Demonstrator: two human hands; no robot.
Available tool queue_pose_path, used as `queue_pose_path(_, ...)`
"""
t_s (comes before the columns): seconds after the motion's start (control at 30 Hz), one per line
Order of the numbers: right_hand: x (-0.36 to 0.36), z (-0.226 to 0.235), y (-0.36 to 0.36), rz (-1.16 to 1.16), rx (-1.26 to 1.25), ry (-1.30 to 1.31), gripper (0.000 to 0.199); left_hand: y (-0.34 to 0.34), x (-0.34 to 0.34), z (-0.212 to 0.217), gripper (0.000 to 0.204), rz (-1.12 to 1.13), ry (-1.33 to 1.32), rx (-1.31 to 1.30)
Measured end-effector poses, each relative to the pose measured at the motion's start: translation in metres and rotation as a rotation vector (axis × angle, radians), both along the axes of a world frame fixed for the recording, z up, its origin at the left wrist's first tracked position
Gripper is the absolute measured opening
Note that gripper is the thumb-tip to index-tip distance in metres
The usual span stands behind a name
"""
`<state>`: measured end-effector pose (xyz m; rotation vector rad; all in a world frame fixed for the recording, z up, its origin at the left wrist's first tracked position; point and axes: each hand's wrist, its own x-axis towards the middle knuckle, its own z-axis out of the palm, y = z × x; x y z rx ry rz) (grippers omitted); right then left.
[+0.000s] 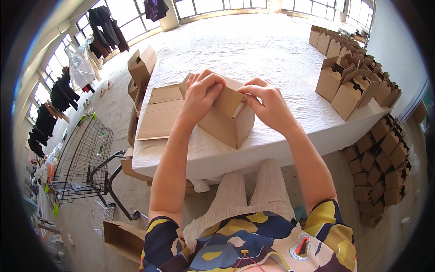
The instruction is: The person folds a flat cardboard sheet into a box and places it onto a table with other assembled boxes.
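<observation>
A partly folded brown cardboard box (227, 128) stands on the white-covered table in front of me, one corner pointing toward me. My left hand (202, 94) is closed over its upper left edge, thumb on the panel and fingers behind. With thumb and index finger, my right hand (265, 100) pinches the right edge of the raised flap (225, 103). A short white strip (238, 110) shows along that edge, below my right fingertips; what it is I cannot tell. Flat cardboard blanks (159, 113) lie beside my left forearm.
Folded boxes with handles (346, 86) stand in rows on the table's right side (290, 145). More small boxes (383, 165) are stacked on the floor below. At left are a wire cart (84, 158), open cartons (142, 65) and hanging dark clothes (106, 27).
</observation>
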<state>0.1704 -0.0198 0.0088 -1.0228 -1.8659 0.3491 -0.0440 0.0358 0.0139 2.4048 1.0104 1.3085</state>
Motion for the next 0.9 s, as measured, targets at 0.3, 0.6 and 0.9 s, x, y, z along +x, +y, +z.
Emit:
queue_pose_path(0.3, -0.008, 0.005, 0.037, 0.192, -0.024, -0.254, 0.033, 0.001, -0.002, -0.003, 0.007, -0.055, -0.051, 0.09)
queue_pose_path(0.6, -0.012, 0.014, 0.042, 0.192, -0.135, -0.39, 0.03, 0.004, -0.004, -0.005, 0.005, -0.089, -0.082, 0.113)
queue_pose_path(0.9, -0.015, 0.013, 0.043, 0.199, -0.17, -0.426, 0.044, 0.003, -0.004, -0.005, 0.009, -0.087, -0.099, 0.085)
